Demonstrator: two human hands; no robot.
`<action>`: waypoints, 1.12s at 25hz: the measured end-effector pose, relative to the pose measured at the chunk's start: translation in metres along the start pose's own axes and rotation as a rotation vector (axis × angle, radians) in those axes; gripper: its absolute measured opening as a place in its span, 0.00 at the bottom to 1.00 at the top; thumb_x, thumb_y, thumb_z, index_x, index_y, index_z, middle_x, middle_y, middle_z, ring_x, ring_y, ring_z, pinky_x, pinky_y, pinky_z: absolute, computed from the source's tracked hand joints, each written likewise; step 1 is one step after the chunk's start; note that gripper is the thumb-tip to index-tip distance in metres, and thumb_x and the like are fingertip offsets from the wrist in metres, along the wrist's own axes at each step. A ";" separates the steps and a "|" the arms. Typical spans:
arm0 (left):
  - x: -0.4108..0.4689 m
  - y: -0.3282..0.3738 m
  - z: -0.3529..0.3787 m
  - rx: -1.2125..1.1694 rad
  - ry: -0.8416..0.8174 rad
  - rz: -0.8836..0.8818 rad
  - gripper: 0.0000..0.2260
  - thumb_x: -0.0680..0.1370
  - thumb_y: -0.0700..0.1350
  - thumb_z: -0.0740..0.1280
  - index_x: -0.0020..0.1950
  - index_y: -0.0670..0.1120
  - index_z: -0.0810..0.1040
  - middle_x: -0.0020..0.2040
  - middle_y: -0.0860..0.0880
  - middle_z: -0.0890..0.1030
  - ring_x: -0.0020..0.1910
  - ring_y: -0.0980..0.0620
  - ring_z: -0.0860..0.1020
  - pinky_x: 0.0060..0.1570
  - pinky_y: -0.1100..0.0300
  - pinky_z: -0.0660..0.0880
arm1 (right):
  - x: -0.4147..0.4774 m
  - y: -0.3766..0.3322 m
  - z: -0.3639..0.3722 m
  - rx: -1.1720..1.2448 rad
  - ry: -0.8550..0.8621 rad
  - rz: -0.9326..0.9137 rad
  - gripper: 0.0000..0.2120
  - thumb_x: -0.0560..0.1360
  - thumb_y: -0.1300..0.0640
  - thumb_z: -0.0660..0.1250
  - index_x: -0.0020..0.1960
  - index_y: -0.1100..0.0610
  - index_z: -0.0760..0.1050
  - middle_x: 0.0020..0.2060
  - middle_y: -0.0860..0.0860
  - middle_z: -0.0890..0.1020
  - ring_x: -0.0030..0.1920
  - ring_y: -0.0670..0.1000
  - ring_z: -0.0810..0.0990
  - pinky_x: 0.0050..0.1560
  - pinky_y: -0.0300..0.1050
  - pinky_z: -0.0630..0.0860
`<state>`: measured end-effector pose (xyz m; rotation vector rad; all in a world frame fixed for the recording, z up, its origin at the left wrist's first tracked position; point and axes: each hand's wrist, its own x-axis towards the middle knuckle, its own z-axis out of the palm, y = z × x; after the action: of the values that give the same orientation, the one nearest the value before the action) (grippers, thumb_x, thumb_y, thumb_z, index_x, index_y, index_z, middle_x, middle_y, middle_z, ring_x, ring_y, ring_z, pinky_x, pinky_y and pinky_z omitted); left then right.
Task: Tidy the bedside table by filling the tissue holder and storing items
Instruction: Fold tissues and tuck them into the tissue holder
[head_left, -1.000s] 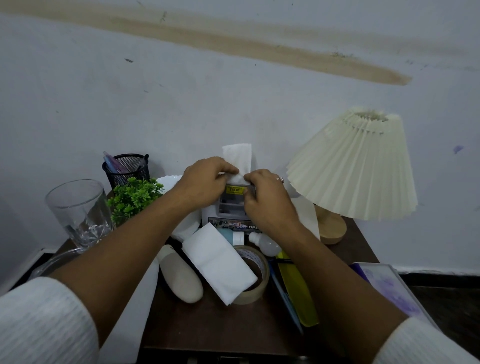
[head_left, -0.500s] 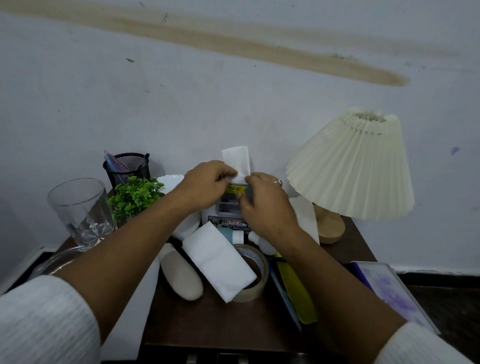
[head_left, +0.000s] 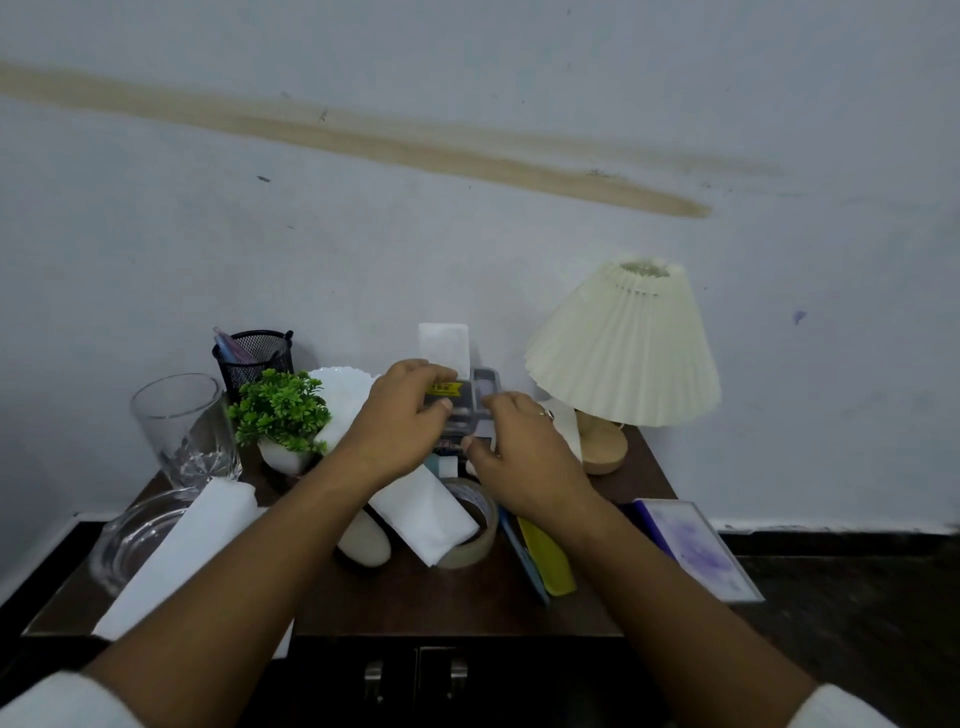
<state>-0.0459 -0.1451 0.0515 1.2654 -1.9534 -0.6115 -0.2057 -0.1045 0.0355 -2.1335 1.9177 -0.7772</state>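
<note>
Our left hand (head_left: 410, 415) pinches the holder (head_left: 483, 389); the right hand (head_left: 519, 452), we cannot tell. We'd keep the tissue (head_left: 444, 345) above them upright.

Legible text: none; every printed mark is too blurred or too small to read.
Yellow sticker (head_left: 443, 387): on the upper front of the tissue pack (head_left: 480, 387), at the far centre of the tabletop (head_left: 415, 597). It carries dark print, possibly digits, that cannot be made out.
Printed strip (head_left: 451, 445): along the lower front of the same pack. It has small light and dark marks, partly hidden by the left hand (head_left: 405, 421) and right hand (head_left: 514, 457), and is not legible.
Tape roll (head_left: 475, 525): near centre, with faint marks inside the core that are unreadable.
Purple card (head_left: 696, 551): near right, with mottled purple print and no letters discernible.
</note>
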 end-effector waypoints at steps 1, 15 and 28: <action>-0.007 0.006 0.001 -0.004 -0.013 0.018 0.17 0.81 0.39 0.64 0.69 0.47 0.77 0.67 0.47 0.74 0.67 0.50 0.72 0.67 0.59 0.68 | -0.007 0.003 -0.004 -0.009 -0.001 0.022 0.17 0.79 0.49 0.65 0.65 0.54 0.72 0.60 0.54 0.75 0.60 0.55 0.75 0.58 0.53 0.76; -0.040 0.019 0.044 -0.070 -0.066 0.105 0.11 0.81 0.43 0.65 0.62 0.53 0.81 0.62 0.55 0.79 0.62 0.55 0.76 0.64 0.49 0.75 | -0.029 0.051 -0.031 -0.292 -0.122 0.382 0.18 0.81 0.49 0.61 0.68 0.52 0.74 0.65 0.57 0.75 0.65 0.59 0.73 0.65 0.56 0.68; -0.039 0.012 0.048 -0.026 -0.056 0.116 0.18 0.78 0.44 0.69 0.67 0.54 0.77 0.65 0.55 0.79 0.63 0.55 0.76 0.64 0.48 0.75 | -0.029 0.032 -0.043 0.212 0.057 0.217 0.11 0.80 0.60 0.63 0.53 0.57 0.84 0.47 0.49 0.84 0.46 0.47 0.80 0.45 0.40 0.73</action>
<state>-0.0794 -0.1042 0.0175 1.1211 -2.0421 -0.6182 -0.2554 -0.0721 0.0498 -1.7658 1.9540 -0.9560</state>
